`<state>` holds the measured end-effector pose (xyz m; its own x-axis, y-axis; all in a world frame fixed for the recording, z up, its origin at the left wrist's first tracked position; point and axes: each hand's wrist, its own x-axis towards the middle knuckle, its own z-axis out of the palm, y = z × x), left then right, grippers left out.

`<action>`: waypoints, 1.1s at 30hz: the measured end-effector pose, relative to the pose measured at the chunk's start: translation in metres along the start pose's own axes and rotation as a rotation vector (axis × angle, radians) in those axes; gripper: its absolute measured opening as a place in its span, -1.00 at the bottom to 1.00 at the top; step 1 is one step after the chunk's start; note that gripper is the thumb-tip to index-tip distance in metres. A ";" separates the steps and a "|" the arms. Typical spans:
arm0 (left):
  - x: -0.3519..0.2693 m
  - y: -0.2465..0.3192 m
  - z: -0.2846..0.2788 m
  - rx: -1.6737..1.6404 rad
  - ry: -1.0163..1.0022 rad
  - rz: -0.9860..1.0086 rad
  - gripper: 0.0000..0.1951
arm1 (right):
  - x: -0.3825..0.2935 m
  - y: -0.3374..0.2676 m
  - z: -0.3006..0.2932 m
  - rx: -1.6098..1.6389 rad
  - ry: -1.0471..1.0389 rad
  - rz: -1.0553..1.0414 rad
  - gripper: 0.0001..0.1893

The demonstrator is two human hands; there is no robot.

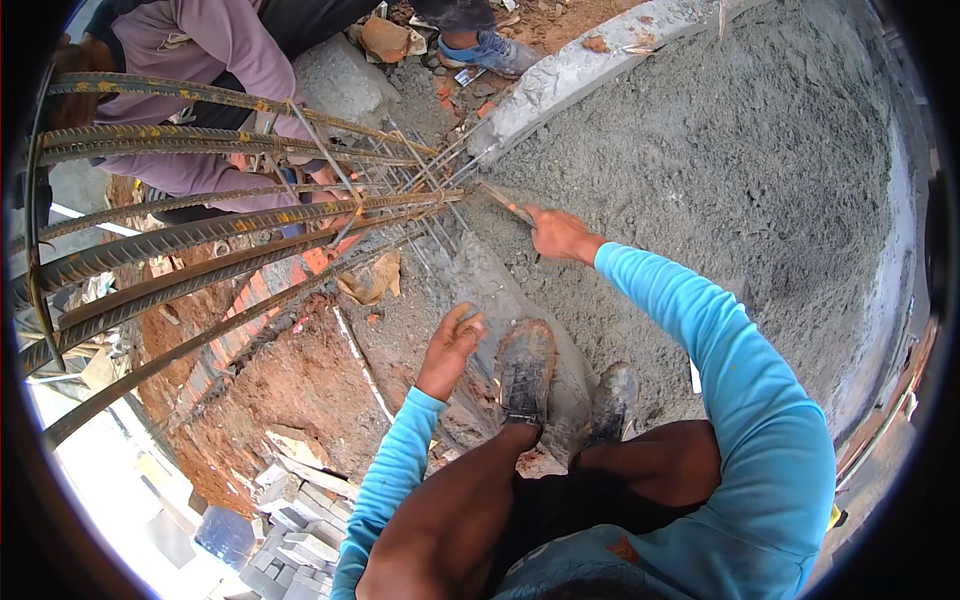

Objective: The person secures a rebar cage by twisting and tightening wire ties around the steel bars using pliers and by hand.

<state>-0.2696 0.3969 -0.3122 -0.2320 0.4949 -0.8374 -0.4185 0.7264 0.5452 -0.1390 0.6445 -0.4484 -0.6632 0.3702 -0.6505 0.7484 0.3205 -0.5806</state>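
My right hand (561, 234) grips a slim hand tool (508, 204), apparently a trowel seen nearly edge-on. Its tip touches the grey mortar beside the base of the rebar column cage (360, 206). Rough wet concrete (712, 150) spreads to the right of that hand. My left hand (452, 349) hangs empty over the concrete ledge (510, 292), its fingers loosely bent and apart, left of my shoe (525, 367). Thin steel bars (442, 176) cross at the foot of the cage, partly sunk in the mortar.
Across the rebar crouches another person in a mauve sleeve (225, 52), hands partly hidden behind the bars. A concrete beam (570, 75) edges the slab at the top. Red soil (277, 390), a brick course (255, 300) and stacked grey blocks (292, 562) lie lower left.
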 end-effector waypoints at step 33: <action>-0.018 -0.035 -0.055 0.034 -0.141 -0.026 -0.56 | 0.065 -0.018 0.016 -0.494 -0.297 -0.211 -0.53</action>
<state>-0.2991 0.3369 -0.3183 -0.0947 0.5363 -0.8387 -0.3925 0.7541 0.5266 -0.1958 0.6490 -0.4877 -0.7176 0.0187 -0.6962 0.4681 0.7531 -0.4622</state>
